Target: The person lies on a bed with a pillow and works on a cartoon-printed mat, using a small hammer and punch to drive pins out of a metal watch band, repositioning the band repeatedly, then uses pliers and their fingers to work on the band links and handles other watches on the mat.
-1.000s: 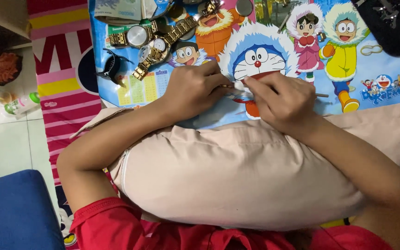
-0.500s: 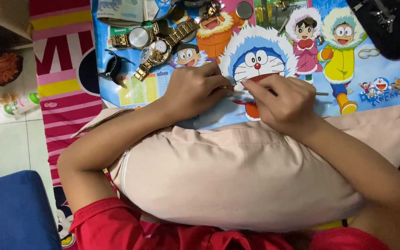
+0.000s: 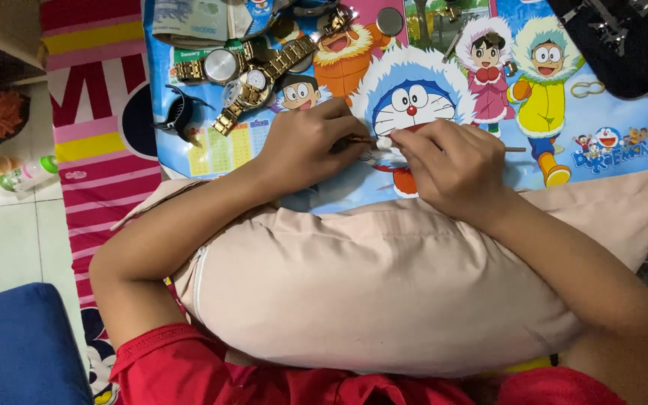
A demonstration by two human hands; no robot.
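- Left hand is pinching a small round part; fingers narrow
- Right hand is gripping a thin tool; keeping forearms braced on the beige pillow is advisable

Gold watches, black hair claw, beige pillow

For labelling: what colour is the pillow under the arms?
Pale beige pillow, clearest in the head view.

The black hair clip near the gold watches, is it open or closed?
Closed: the black hair clip lies on the cartoon mat with its teeth meeting.
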